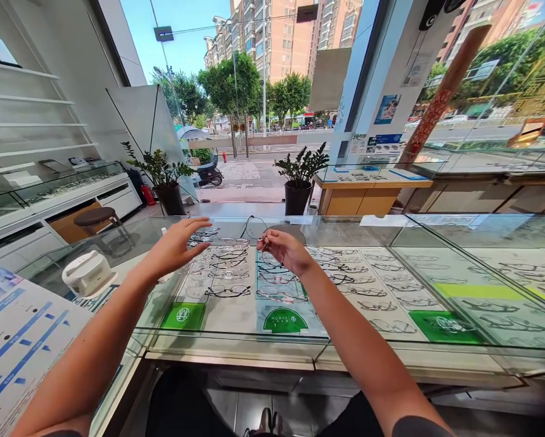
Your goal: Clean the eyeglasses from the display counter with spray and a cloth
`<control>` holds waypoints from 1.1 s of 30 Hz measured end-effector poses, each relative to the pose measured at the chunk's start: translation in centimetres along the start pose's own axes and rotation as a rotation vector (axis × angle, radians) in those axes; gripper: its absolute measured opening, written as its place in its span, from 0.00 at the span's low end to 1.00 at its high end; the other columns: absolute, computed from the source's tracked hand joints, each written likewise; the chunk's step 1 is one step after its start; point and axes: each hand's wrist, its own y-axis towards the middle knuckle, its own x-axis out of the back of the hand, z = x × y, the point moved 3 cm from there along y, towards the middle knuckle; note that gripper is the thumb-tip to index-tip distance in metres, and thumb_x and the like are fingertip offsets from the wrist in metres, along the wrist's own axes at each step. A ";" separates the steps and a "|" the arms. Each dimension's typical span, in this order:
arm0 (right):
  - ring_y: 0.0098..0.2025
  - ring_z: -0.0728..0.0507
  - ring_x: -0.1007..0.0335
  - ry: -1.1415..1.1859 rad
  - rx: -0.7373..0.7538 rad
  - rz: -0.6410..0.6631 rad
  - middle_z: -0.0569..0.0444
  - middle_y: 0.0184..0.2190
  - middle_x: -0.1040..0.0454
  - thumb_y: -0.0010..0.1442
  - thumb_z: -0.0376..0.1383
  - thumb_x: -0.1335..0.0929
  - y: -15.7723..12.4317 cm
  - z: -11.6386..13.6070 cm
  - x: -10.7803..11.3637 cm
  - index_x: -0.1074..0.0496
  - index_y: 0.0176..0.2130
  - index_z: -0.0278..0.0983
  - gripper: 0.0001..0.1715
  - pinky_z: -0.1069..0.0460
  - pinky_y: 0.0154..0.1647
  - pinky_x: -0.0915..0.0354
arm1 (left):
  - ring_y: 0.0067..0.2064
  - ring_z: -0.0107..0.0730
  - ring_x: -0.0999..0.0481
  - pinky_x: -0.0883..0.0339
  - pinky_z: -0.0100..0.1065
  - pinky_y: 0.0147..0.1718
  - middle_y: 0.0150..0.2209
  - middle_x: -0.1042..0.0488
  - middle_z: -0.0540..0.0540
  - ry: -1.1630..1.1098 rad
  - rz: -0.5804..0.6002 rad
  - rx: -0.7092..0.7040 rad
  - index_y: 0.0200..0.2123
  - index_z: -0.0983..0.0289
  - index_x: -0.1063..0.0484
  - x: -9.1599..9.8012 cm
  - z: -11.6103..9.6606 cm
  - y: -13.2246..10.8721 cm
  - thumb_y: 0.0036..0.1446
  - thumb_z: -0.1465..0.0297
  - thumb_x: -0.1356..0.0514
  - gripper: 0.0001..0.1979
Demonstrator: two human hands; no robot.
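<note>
Pinched in the fingers of my right hand (285,247) is a pair of thin-rimmed eyeglasses (256,227), held up above the glass counter (236,342). One round lens and part of a dark temple show to the left of the fingers; the rest is partly hidden by my hand. My left hand (181,243) hovers over the counter's left part, fingers stretched and apart, holding nothing. Under the glass lie rows of eyeglass frames (228,291), below and between both hands.
A white device (88,273) stands on the counter at left, beside a printed sheet (22,346). Green cards (184,315) lie inside the case near its front edge. Beyond are two potted plants (298,197), a stool (100,220) and a wooden display cabinet (368,199).
</note>
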 end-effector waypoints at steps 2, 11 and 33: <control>0.40 0.45 0.24 0.003 -0.024 0.055 0.52 0.34 0.21 0.57 0.47 0.20 -0.1 0.6 -0.5 0.25 0.31 0.37 0.19 0.50 0.47 0.33 | 0.73 0.51 0.31 0.37 0.56 0.72 0.74 0.32 0.63 -0.136 -0.099 -0.195 0.72 0.57 0.35 1.5 -3.8 2.6 0.68 0.47 0.36 0.37; 0.42 0.45 0.24 -0.221 0.016 0.245 0.52 0.35 0.21 0.62 0.45 0.22 0.5 8.1 -1.6 0.22 0.34 0.35 0.16 0.50 0.49 0.33 | 0.67 0.52 0.24 0.30 0.56 0.67 0.64 0.22 0.62 -0.265 -0.241 -0.498 0.66 0.55 0.27 2.7 -9.2 8.4 0.56 0.47 0.26 0.39; 0.36 0.45 0.30 -0.579 0.147 0.168 0.55 0.31 0.22 0.66 0.41 0.27 -0.6 14.3 -5.4 0.23 0.32 0.40 0.11 0.48 0.42 0.36 | 0.46 0.38 0.16 0.23 0.40 0.48 0.46 0.16 0.57 -0.395 -0.410 -0.568 0.61 0.57 0.24 5.1 -10.2 6.5 0.62 0.58 0.26 0.27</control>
